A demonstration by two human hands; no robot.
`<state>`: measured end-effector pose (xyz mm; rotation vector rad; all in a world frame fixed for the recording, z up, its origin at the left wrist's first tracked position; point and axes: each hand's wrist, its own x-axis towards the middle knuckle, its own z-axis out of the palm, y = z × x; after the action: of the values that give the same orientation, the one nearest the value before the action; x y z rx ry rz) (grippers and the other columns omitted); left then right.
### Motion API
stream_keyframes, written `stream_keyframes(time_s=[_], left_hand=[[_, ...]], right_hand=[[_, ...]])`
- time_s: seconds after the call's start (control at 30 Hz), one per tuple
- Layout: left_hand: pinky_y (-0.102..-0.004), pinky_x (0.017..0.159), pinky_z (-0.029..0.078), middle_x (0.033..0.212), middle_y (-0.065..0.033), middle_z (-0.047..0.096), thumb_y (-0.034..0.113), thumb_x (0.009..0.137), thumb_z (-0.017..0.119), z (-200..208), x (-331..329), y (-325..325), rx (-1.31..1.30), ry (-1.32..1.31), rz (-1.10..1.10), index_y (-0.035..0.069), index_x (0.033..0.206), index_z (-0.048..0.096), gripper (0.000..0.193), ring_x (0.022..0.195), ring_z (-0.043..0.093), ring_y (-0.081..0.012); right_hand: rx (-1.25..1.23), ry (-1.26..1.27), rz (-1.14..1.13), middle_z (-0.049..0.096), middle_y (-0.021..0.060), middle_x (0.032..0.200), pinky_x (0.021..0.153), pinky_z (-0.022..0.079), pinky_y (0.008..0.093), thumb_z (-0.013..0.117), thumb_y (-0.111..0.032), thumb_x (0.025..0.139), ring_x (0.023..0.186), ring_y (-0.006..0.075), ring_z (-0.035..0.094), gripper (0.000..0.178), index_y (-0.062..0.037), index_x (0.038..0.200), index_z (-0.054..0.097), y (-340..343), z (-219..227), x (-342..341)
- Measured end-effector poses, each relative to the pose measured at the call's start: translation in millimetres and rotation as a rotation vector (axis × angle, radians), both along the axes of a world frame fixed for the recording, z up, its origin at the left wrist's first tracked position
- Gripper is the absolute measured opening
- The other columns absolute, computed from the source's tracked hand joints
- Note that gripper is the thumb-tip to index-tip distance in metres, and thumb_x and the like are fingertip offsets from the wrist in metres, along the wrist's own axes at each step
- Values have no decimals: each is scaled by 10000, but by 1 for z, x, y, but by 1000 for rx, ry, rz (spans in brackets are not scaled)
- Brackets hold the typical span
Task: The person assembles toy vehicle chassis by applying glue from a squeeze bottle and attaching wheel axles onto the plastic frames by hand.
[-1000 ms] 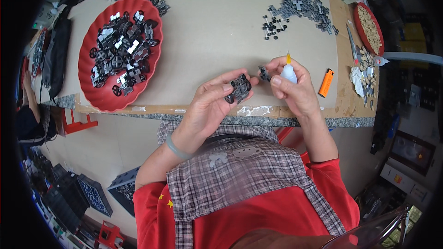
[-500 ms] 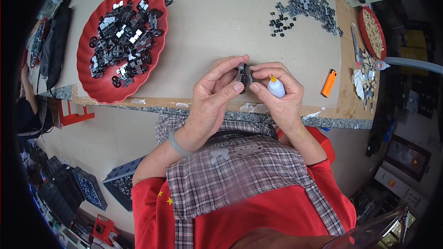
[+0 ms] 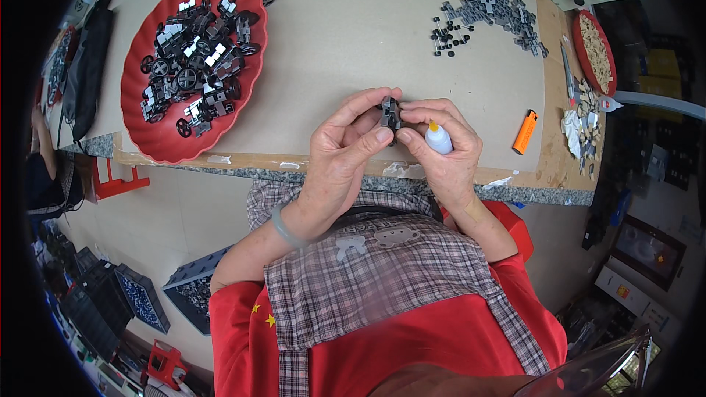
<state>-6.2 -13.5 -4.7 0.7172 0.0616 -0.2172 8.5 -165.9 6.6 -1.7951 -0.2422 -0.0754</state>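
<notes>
Between the fingertips and thumb of my left hand (image 3: 348, 134) is a small dark grey and black plastic toy part (image 3: 390, 113), held above the near edge of the table. My right hand (image 3: 450, 143) is closed round a small pale squeeze bottle (image 3: 439, 140), its yellow tip pointing away from me. The thumb and forefinger of that same hand reach the right side of the toy part. My fingers cover some of the part, so its full shape is hidden.
A red scalloped basin (image 3: 131, 95) full of black wheeled toy pieces (image 3: 187, 66) stands at left. Grey plastic parts (image 3: 496, 11) and small black wheels (image 3: 447, 38) lie far right. An orange lighter (image 3: 525, 132) rests near my right hand; a red bowl (image 3: 576, 48) sits beyond.
The toy part has turned slightly between my fingers, showing a greyer face. Both hands stay nearly in place, and the squeeze bottle remains in my right hand.
</notes>
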Motion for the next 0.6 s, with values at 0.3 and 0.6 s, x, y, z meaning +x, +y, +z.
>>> stream_keyframes(time_s=[0.3, 0.6], left_hand=[[-333, 1058, 401, 1283, -110, 453, -60, 825, 627, -6, -1, -2, 73, -74, 33, -30, 1249, 512, 440, 1228, 474, -222], [-334, 1048, 425, 1291, -111, 418, -86, 814, 622, -7, -2, -2, 113, -112, 36, -32, 1234, 536, 432, 1229, 472, -237]], right_hand=[[36, 15, 2, 649, 106, 995, 789, 520, 285, 744, 14, 732, 924, 182, 634, 234, -19, 956, 684, -2, -2, 0], [77, -30, 65, 647, 114, 993, 787, 520, 287, 739, 18, 736, 916, 188, 631, 217, -15, 943, 682, -7, -10, 0]])
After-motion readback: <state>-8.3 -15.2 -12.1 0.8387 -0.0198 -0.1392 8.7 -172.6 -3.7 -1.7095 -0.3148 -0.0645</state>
